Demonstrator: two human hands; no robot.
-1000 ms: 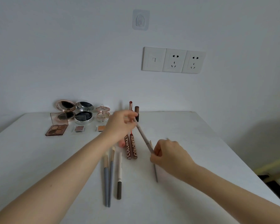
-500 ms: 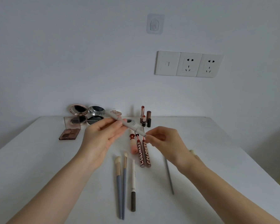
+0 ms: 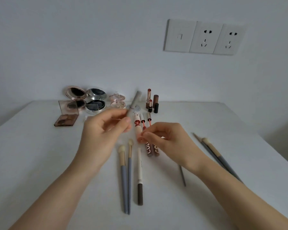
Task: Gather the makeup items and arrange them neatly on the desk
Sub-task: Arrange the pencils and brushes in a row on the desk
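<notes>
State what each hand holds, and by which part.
The left hand pinches the grey pen by its lower end. Whether the right hand, its fingers curled, holds anything cannot be told.

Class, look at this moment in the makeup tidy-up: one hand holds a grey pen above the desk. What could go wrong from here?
1. The grey pen in the left hand points its far end toward the upright lipsticks; a careless swing might topple them.
2. The right hand hovers over the lip gloss tubes; lowering it could nudge that row crooked.
3. The loose brushes lie beside the right forearm, which could sweep them aside.
</notes>
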